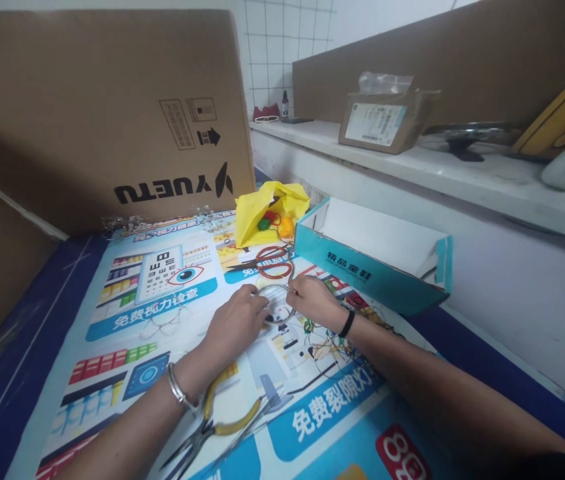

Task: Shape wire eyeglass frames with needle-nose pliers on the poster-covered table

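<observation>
A thin silver-coloured wire ring (278, 323) is held low over the printed sheet between my two hands. My left hand (239, 319) pinches its left side, with the fingers curled in. On the opposite side, my right hand (313, 300) is closed on the ring's right edge. A thin thread seems to run up from the right fingers towards the scissors (275, 263), which have orange-red handles and lie just beyond the ring. Yellow-handled pliers (207, 427) rest near my left forearm. Tangled coloured threads and wires (332, 347) lie beneath my right wrist.
Behind the scissors sits a yellow bag (249, 223) with green, red and orange yarn balls. A teal shoe box (372, 270) stands open at the right. A big cardboard box (112, 120) closes off the back left. A small carton (375, 125) is on the ledge.
</observation>
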Demonstrator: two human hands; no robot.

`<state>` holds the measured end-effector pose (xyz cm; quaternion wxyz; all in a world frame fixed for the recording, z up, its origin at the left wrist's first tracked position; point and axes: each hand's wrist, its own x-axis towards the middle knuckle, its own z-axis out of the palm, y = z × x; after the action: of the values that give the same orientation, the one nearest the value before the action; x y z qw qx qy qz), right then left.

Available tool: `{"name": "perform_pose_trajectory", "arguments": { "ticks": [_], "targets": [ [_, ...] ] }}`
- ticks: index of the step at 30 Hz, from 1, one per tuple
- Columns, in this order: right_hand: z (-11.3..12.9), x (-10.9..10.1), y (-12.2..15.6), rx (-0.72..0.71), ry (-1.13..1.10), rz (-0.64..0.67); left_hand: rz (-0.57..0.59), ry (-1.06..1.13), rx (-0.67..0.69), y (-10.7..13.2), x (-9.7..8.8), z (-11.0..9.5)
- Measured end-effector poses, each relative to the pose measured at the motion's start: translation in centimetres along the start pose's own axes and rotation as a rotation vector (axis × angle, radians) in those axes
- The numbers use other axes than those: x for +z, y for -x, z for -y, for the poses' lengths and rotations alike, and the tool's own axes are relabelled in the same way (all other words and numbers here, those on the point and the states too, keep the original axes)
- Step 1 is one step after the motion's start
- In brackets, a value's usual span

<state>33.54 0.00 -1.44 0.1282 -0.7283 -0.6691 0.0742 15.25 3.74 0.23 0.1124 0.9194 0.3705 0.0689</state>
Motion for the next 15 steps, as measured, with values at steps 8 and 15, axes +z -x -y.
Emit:
{"name": "perform_pose_trajectory", "arguments": {
  "ticks": [8, 15],
  "targets": [
    [-0.1, 0.1, 0.1, -0.003, 0.011, 0.002, 0.023, -0.032, -0.005, -0.1, -0.1, -0.2],
    [0.0, 0.1, 0.1, -0.004, 0.016, 0.001, 0.036, -0.182, 0.006, 0.5, -1.1, -0.4]
  ]
}}
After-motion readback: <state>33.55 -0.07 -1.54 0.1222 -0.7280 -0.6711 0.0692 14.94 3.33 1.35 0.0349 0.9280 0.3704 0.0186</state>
